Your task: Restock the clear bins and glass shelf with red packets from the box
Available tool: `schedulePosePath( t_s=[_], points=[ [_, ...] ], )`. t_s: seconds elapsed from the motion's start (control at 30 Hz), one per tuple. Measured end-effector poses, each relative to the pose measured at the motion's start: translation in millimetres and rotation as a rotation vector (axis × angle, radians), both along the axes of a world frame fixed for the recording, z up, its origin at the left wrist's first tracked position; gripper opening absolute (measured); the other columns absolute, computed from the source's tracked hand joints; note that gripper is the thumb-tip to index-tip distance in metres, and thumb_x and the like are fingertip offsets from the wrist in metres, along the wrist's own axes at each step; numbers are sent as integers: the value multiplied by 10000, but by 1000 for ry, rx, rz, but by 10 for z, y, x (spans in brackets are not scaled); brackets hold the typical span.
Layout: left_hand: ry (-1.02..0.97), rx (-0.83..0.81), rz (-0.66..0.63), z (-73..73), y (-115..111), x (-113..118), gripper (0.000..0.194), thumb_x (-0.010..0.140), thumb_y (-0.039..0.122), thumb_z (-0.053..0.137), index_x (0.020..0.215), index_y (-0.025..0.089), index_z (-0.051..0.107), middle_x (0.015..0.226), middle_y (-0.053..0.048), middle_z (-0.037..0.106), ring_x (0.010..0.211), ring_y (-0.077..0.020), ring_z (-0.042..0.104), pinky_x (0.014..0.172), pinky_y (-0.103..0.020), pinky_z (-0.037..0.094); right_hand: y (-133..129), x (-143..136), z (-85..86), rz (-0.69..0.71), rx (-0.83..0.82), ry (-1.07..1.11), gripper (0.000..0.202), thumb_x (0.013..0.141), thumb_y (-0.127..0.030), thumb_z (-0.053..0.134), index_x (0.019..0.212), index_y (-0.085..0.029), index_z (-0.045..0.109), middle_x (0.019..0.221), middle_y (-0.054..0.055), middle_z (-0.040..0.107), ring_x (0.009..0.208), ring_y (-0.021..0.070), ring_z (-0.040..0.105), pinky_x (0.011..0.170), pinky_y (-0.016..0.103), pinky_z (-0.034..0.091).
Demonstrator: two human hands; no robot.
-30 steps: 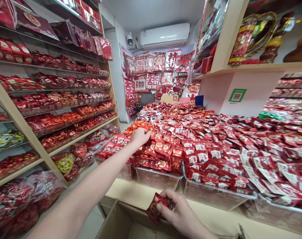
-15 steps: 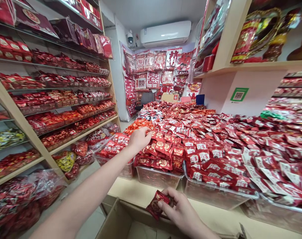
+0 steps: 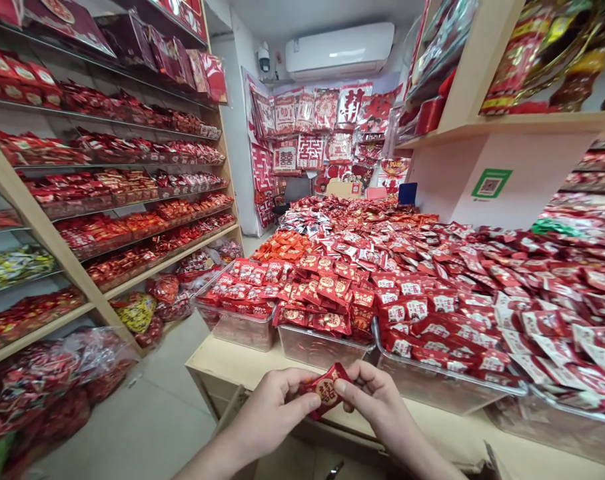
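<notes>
A small red candy packet (image 3: 328, 392) with gold print is held up between both hands, low in the middle of the view. My left hand (image 3: 278, 408) pinches its left side between thumb and fingers. My right hand (image 3: 373, 395) grips the right side, thumb resting on the printed face. Whether more packets lie behind this one is hidden. Just beyond the hands is a clear plastic bin (image 3: 322, 347) with a heap of similar red-and-gold packets (image 3: 332, 288). Beneath the hands an open cardboard box (image 3: 352, 433) is partly visible.
Left of that bin stands another clear bin (image 3: 245, 330); more bins (image 3: 447, 393) continue rightward along the wooden counter (image 3: 212, 363). Shelves of red packets (image 3: 107, 223) line the left wall. Filled plastic bags (image 3: 57, 393) lie on the floor. An overhead shelf (image 3: 532, 127) juts in at right.
My left hand has come back from above the bins to the packet at my right hand. The packet has risen slightly and turned its printed face towards me. The view has shifted slightly.
</notes>
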State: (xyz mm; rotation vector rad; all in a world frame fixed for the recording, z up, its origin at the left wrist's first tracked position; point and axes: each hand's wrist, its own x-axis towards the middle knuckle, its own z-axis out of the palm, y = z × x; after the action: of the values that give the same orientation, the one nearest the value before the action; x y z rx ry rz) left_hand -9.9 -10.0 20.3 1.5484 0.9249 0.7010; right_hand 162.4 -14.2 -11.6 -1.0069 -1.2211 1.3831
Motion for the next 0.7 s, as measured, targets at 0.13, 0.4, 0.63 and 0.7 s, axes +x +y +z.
schedulePosePath(
  t_s=[0.13, 0.4, 0.63, 0.7],
  points=[
    [-67, -42, 55, -4, 12, 11, 272, 749, 243, 542, 987, 143, 626, 795, -45, 658, 707, -136, 559, 656, -228, 433, 7, -15, -8, -3, 8, -13, 283, 689, -396, 619, 624, -146, 502, 517, -36, 481, 471, 70, 420, 480, 205, 338],
    [-171, -2, 240, -31, 95, 113, 341, 742, 307, 555, 1027, 126, 597, 724, -53, 644, 593, -108, 533, 511, -194, 392, 10, 15, 4, -35, 32, 4, 259, 728, -402, 580, 709, -149, 530, 636, 2, 567, 487, 69, 460, 493, 211, 368],
    [-211, 16, 206, -71, 69, 236, 346, 760, 290, 536, 1072, 140, 564, 785, -54, 644, 614, -96, 530, 535, -192, 417, 3, 5, 39, -48, 43, -5, 285, 711, -424, 585, 674, -151, 510, 587, -22, 512, 472, 67, 438, 468, 206, 365],
    [-182, 6, 181, -57, 47, 242, 333, 768, 287, 524, 1063, 138, 566, 759, -47, 641, 614, -98, 532, 537, -194, 420, 4, -2, 40, -56, 52, -16, 293, 710, -430, 583, 667, -152, 502, 566, -32, 485, 465, 65, 419, 456, 203, 356]
  ],
)
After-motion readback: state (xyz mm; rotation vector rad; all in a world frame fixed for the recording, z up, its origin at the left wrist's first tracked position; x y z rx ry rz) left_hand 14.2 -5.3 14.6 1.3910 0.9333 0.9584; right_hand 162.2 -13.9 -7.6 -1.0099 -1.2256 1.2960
